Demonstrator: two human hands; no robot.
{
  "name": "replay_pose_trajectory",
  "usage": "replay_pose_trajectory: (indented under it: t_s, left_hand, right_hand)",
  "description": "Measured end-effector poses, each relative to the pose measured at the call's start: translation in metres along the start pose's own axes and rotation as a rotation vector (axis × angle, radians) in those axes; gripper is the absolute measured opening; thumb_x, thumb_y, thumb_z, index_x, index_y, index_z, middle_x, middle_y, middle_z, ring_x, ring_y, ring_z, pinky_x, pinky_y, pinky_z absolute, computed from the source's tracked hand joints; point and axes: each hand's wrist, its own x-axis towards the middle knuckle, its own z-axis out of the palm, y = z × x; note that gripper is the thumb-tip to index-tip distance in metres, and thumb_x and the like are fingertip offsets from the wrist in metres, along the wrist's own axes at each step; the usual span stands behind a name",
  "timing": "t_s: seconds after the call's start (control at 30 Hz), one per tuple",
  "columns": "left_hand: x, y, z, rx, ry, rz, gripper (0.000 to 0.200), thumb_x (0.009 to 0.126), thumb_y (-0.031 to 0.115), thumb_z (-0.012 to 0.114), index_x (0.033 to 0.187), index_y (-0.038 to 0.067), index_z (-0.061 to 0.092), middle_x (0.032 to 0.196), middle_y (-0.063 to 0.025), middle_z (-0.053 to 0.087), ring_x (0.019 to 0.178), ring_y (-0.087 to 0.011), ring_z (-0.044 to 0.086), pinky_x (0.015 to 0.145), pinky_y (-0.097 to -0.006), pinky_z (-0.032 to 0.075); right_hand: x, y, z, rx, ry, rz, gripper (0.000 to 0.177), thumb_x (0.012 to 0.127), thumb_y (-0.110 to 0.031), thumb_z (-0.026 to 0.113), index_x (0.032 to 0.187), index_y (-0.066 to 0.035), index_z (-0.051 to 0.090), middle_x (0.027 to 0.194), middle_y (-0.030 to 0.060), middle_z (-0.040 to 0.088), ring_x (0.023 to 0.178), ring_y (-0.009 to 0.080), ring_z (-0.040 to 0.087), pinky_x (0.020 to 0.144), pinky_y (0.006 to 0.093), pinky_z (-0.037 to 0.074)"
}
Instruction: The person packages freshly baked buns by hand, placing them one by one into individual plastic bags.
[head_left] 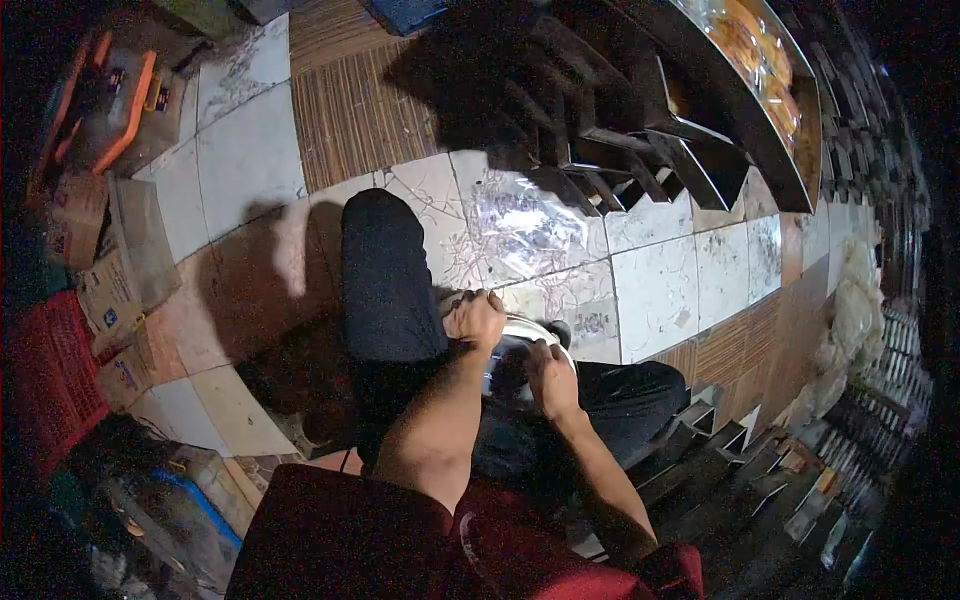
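Note:
Between my knees is a round thing with a white curved rim (526, 327) and a dark, shiny middle. My left hand (477, 318) is closed at its far left edge, beside my left knee, with knuckles up and fingers curled under. Lower on its right side, my right hand (551, 377) is closed too, fingers bent in over the rim. What the fingers pinch is hidden beneath them, and I cannot tell whether it is the rim itself. A clear plastic sheet or bag (535, 222) lies shining on the floor ahead.
Dark metal channels (690, 165) are stacked ahead to the right, near a long tray (803, 130) with plastic-wrapped orange items. More metal pieces (745, 470) lie at lower right. At left are cardboard boxes (110, 290), a red sack (50, 380) and an orange-handled tool (130, 110).

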Motion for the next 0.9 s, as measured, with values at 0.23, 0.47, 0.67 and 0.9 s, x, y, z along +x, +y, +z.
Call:
replay_pose_trajectory:
  t_s: [0.23, 0.47, 0.67, 0.9]
  left_hand:
    - [0.022, -0.007, 0.034, -0.179, 0.246, -0.132, 0.047, 0.082, 0.04, 0.042, 0.056, 0.007, 0.063, 0.057, -0.0148, 0.059, 0.053, -0.0336, 0.057, 0.053, -0.0429, 0.044]
    - [0.013, 0.003, 0.011, -0.128, 0.374, -0.066, 0.047, 0.087, 0.034, 0.038, 0.056, 0.008, 0.063, 0.058, -0.0134, 0.06, 0.052, -0.0326, 0.056, 0.053, -0.0421, 0.044]
    - [0.019, 0.004, 0.028, -0.073, 0.553, -0.089, 0.043, 0.086, 0.031, 0.045, 0.053, 0.008, 0.06, 0.053, -0.0125, 0.057, 0.051, -0.0306, 0.056, 0.051, -0.0395, 0.044]
    - [0.018, 0.006, 0.03, -0.099, 0.632, -0.058, 0.044, 0.086, 0.032, 0.046, 0.052, 0.006, 0.06, 0.05, -0.0161, 0.055, 0.05, -0.0313, 0.056, 0.055, -0.0391, 0.046]
  right_hand:
    - [0.014, 0.055, -0.026, 0.495, 0.128, 0.064, 0.015, 0.078, -0.016, 0.062, 0.075, -0.002, 0.058, 0.07, 0.0083, 0.058, 0.07, 0.0263, 0.055, 0.063, 0.0374, 0.045]
    - [0.007, 0.045, -0.043, 0.668, -0.045, 0.29, 0.027, 0.084, -0.023, 0.06, 0.092, 0.003, 0.059, 0.078, 0.0042, 0.06, 0.07, 0.0111, 0.053, 0.066, 0.0263, 0.043]
    - [0.009, 0.1, 0.01, 0.829, 0.371, 0.672, 0.055, 0.092, -0.044, 0.035, 0.111, 0.004, 0.054, 0.092, 0.0094, 0.06, 0.08, 0.0162, 0.054, 0.071, 0.0309, 0.044]
    - [0.029, 0.016, 0.008, 0.296, 0.382, 1.161, 0.065, 0.087, -0.055, 0.026, 0.097, -0.003, 0.064, 0.089, 0.0231, 0.061, 0.086, 0.0426, 0.056, 0.076, 0.0456, 0.043]
